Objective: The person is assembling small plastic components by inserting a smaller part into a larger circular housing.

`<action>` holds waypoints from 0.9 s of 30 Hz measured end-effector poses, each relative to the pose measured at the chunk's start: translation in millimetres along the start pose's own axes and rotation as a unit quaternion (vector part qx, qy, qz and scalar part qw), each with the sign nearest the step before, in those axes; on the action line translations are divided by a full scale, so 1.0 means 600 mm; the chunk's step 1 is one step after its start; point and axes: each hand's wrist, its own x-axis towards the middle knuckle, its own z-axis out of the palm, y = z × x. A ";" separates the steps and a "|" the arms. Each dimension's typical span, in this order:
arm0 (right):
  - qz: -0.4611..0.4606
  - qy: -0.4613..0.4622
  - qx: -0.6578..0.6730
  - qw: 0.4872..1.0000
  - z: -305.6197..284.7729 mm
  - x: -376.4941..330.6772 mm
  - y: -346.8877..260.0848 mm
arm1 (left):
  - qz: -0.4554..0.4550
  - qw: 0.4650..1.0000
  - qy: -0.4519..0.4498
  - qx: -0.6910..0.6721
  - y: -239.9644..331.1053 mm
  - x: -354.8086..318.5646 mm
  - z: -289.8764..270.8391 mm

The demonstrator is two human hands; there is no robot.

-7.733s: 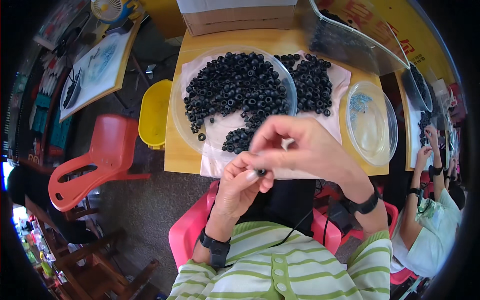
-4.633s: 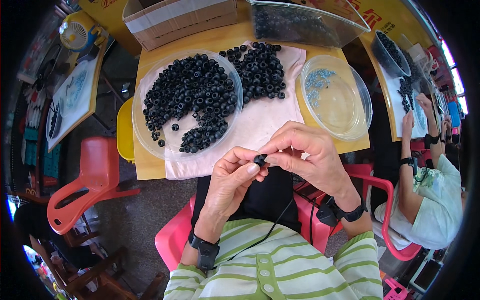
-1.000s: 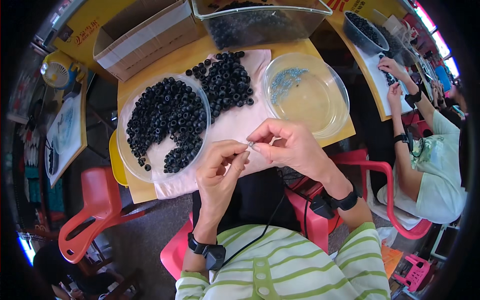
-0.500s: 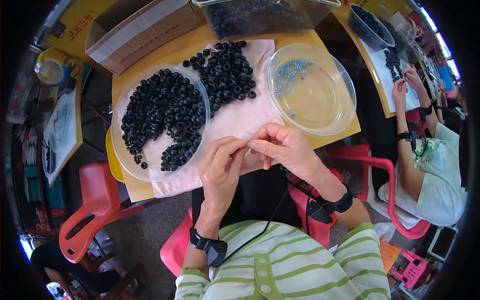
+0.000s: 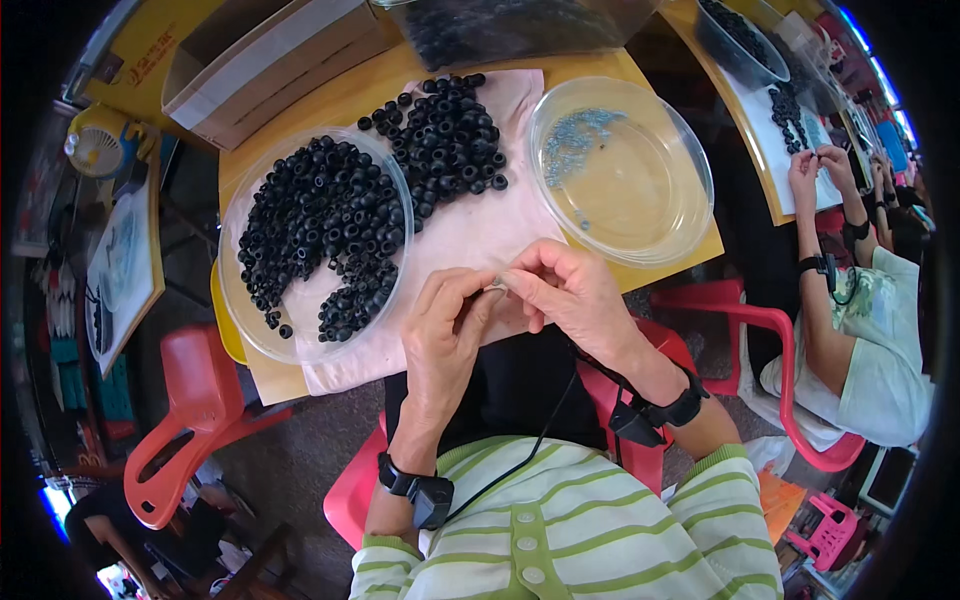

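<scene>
Fingertips of my left hand [image 5: 440,325] and my right hand [image 5: 575,300] meet in a pinch above the near edge of a pink cloth [image 5: 480,235]. Between them shows a tiny pale piece, too small to name. To the left, a round clear tub [image 5: 300,335] holds many small black hollow round pieces [image 5: 320,205]. A loose heap of the same black pieces [image 5: 445,135] lies on the cloth beyond. Right of my hands stands another clear round tub [image 5: 655,215], with small bluish pieces [image 5: 575,140] gathered at its far left side.
A cardboard box [image 5: 280,75] and a clear bin [image 5: 520,30] of black pieces stand along the table's far side. Red chairs [image 5: 195,400] flank the table. On the right, a co-worker's hands [image 5: 820,175] work at another table. A small yellow fan [image 5: 100,140] is at left.
My hands stay together in nearly the same place; the pale piece now shows more between the fingertips. The co-worker's hands have shifted slightly. The whole view has moved a little.
</scene>
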 end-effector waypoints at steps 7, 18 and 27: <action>0.003 0.008 -0.004 1.000 0.003 0.002 0.004 | -0.039 0.999 0.001 -0.008 0.003 -0.001 0.001; -0.187 0.091 -0.141 0.968 0.012 0.011 0.021 | 0.000 0.999 0.009 0.048 0.010 0.003 0.013; -0.123 0.066 -0.090 0.986 0.011 0.006 0.028 | -0.027 0.999 0.014 0.020 0.005 0.005 0.013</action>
